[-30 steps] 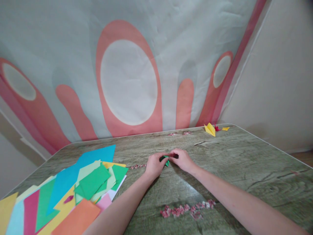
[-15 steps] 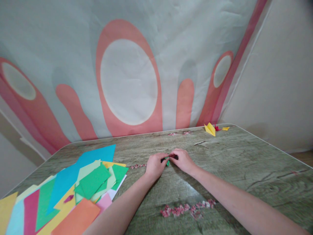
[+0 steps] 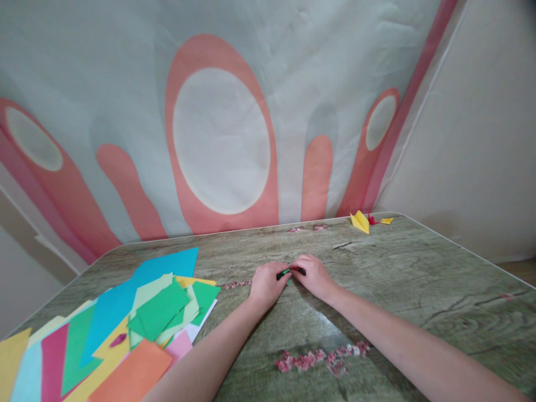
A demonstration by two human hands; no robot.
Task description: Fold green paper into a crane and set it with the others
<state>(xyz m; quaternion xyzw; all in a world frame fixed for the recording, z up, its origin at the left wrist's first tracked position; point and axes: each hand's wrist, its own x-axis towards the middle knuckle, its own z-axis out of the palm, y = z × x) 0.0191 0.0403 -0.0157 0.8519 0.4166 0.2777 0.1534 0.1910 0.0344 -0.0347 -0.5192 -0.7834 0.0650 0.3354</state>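
Observation:
My left hand [image 3: 267,283] and my right hand [image 3: 313,274] meet at the middle of the table, fingertips pinched together on a small folded green paper piece [image 3: 286,273]. Only a sliver of the green paper shows between the fingers; the rest is hidden by them. Both hands rest low on the wood-grain table [image 3: 419,279].
A spread of coloured paper sheets [image 3: 125,324] covers the table's left side, with a green sheet [image 3: 161,310] on top. Yellow folded paper pieces [image 3: 360,221] and a small red one [image 3: 371,220] lie at the far right corner. A patterned cloth hangs behind the table.
The fingers have closed in tighter on the green paper, so less of it shows now. Both hands stay in the same spot.

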